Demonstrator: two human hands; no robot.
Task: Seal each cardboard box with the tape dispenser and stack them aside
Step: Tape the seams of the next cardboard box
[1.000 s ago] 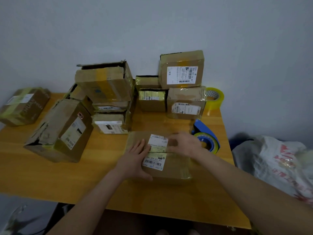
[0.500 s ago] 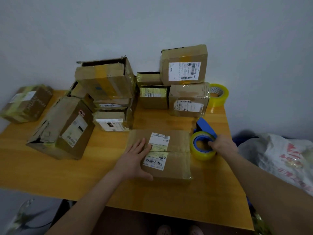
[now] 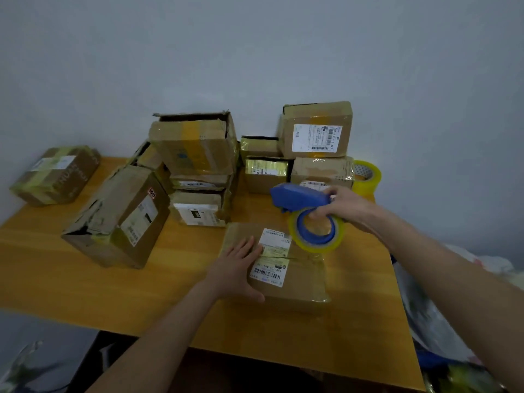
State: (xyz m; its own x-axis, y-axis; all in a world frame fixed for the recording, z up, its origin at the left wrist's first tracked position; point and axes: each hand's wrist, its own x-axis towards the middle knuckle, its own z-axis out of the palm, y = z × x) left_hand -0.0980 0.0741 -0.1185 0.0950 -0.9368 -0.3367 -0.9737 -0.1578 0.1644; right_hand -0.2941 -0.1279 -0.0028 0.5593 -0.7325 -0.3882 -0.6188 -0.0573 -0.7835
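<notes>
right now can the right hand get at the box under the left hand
Probably yes: the right hand holds the tape dispenser above the box, nothing between, and the left hand covers only its left side.

Not much is legible tbh. The top right box (image 3: pixel 316 137) has a sideways label reading 505-101-16 6A7. The left box (image 3: pixel 56 177) has big print on its side, only "HUA" is clear. The low stacked box (image 3: pixel 195 214) shows 010. The front box (image 3: pixel 295 282) has a barcode label, digits too blurry.
</notes>
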